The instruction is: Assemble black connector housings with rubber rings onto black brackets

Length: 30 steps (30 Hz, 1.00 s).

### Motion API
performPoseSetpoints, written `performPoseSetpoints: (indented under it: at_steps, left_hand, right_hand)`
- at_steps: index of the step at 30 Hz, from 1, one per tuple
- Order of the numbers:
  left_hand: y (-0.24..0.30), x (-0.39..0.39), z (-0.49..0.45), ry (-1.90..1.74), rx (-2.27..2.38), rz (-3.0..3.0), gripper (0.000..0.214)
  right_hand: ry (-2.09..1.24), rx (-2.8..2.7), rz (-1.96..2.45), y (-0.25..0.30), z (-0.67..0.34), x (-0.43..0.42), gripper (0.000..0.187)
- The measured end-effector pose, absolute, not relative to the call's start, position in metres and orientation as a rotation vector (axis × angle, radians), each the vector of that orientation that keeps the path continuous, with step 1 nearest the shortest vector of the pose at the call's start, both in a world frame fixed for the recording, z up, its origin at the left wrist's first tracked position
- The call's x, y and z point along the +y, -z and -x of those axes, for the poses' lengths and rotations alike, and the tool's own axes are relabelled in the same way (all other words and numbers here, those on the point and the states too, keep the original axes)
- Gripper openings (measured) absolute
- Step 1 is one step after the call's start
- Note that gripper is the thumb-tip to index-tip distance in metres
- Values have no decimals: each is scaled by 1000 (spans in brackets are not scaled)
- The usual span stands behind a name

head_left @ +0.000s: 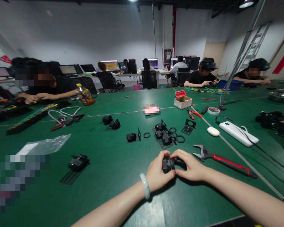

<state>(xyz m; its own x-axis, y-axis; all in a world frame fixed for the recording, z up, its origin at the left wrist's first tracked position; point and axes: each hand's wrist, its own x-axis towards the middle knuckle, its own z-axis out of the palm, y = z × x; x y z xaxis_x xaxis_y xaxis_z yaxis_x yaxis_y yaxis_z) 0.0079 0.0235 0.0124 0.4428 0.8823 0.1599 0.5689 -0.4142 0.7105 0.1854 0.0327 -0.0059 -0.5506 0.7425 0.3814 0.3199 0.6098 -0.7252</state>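
Both my hands meet around one black plastic cable gland [168, 164] above the green table [123, 186]. My left hand [156, 171] is closed on its left side, with a pale bangle on the wrist. On the other side, my right hand [189, 165] pinches the fitting between thumb and fingers. Just beyond lie several black cable glands on slotted brackets [164, 137] and loose black lock nuts [180, 138]. A bare angled bracket [188, 126] rests farther right. Beside my right forearm is an adjustable wrench [222, 159] with a red and black handle.
More black fittings lie at left [78, 162] and farther back [111, 122]. To the right are a white power bank [238, 134], a white mouse [213, 131], pliers [193, 113], tape [213, 110] and a small box [183, 102]. Co-workers sit around the table; a bottle [85, 95] stands left.
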Motion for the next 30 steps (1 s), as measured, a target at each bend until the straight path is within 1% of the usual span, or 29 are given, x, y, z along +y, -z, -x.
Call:
performPoseSetpoints:
  at_steps: [30]
  left_hand:
    - [-10,24,-9,-713,1204,-2129,42]
  right_hand:
    - [-785,-2161,910,7,-185,35,33]
